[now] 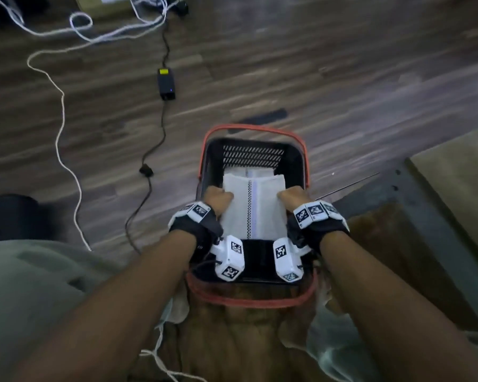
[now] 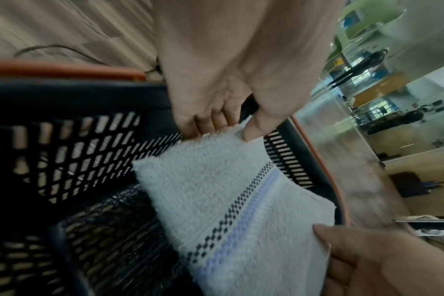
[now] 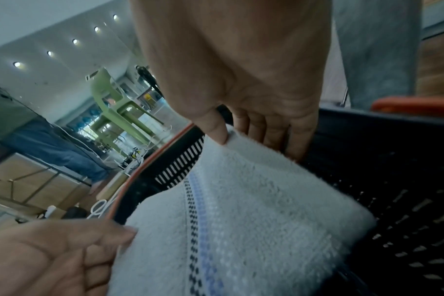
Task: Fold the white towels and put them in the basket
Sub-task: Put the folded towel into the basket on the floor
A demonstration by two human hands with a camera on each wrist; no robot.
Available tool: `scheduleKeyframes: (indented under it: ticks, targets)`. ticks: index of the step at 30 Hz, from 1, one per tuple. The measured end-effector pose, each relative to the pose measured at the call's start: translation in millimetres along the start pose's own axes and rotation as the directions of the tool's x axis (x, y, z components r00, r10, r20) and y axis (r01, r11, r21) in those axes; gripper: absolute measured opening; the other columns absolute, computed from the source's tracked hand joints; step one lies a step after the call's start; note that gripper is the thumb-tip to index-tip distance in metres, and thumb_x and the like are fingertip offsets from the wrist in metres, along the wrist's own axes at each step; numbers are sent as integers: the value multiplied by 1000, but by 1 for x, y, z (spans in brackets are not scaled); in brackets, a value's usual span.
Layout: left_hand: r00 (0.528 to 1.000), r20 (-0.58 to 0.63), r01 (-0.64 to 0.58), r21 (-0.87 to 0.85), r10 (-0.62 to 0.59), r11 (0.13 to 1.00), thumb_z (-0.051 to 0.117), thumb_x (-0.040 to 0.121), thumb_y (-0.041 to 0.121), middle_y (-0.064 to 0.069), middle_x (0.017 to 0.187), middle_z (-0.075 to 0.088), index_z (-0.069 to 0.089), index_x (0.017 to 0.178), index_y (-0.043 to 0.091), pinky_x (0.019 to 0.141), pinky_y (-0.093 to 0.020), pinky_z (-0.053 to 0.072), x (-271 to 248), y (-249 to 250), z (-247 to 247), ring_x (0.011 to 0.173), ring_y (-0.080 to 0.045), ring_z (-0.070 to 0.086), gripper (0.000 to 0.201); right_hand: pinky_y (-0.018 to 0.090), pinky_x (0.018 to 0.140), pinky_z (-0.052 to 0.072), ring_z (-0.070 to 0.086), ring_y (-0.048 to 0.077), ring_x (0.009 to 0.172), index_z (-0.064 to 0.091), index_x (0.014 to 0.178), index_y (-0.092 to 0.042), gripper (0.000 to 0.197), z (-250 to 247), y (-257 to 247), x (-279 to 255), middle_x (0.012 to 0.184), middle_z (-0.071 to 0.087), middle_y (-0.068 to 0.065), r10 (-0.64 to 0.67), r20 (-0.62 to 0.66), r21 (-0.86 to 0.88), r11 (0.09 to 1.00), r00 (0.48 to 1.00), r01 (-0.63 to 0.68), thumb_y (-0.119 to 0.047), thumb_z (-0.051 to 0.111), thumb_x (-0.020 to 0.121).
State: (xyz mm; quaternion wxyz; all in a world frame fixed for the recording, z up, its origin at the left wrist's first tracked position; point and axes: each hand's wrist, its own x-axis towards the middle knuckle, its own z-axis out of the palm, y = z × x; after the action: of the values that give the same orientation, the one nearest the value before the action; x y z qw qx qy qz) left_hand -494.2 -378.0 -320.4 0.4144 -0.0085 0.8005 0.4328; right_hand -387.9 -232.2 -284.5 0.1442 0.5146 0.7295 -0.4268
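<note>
A folded white towel (image 1: 251, 205) (image 2: 216, 200) (image 3: 241, 210) with a dotted black line and a pale blue stripe hangs tilted inside the black mesh basket (image 1: 298, 161) (image 2: 64, 152) (image 3: 393, 160). My left hand (image 1: 218, 198) (image 2: 228, 133) pinches its left edge between thumb and fingers. My right hand (image 1: 291, 199) (image 3: 248, 140) pinches the right edge the same way. Under the towel's far end, another folded white towel (image 1: 260, 170) lies on the basket floor.
The basket has an orange handle (image 1: 254, 128) and stands on a brown wooden surface (image 1: 246, 340). White cloth (image 1: 180, 307) shows at the basket's near left corner. Cables and a black power adapter (image 1: 166, 84) lie on the wood floor at left. A dark table frame (image 1: 425, 216) is at right.
</note>
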Motion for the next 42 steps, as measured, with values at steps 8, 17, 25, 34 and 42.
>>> scheduleKeyframes:
  ticks: [8,17,25,34,42]
  targets:
    - [983,-165,-77,0,76,997,47,82,10,-23,98,69,67,89,-3,72,-33,48,71,5,24,93,-37,64,25,30,69,38,55,26,79,61,99,10,31,18,-10,88,86,58,14,-22,-24,81,996,999,24,-9,41,85]
    - [978,-191,-57,136,82,989,50,88,9,-15,108,67,65,106,0,81,-27,45,105,-7,34,100,-31,61,25,27,67,33,49,23,74,51,71,-3,24,40,12,128,75,51,11,-21,-15,96,995,1000,22,-13,42,91]
    - [952,-277,-111,75,128,991,51,92,14,-15,114,62,53,117,2,87,-29,45,109,-10,39,104,-30,59,28,27,62,33,44,19,68,46,78,-8,13,40,3,132,72,45,2,-83,-97,140,985,992,96,-12,40,89]
    - [942,-298,-132,99,156,986,53,92,17,-14,117,62,51,122,1,90,-31,46,113,-10,45,106,-29,59,35,37,90,41,47,35,116,39,128,0,41,47,5,136,130,45,20,-154,-126,3,988,980,156,-18,48,93]
    - [910,-395,-137,5,128,991,48,95,18,-12,108,64,58,112,3,73,-20,37,129,3,49,95,-25,59,26,43,84,52,58,30,96,59,95,0,25,50,-13,157,104,59,16,-186,-285,-56,983,940,177,-23,54,88]
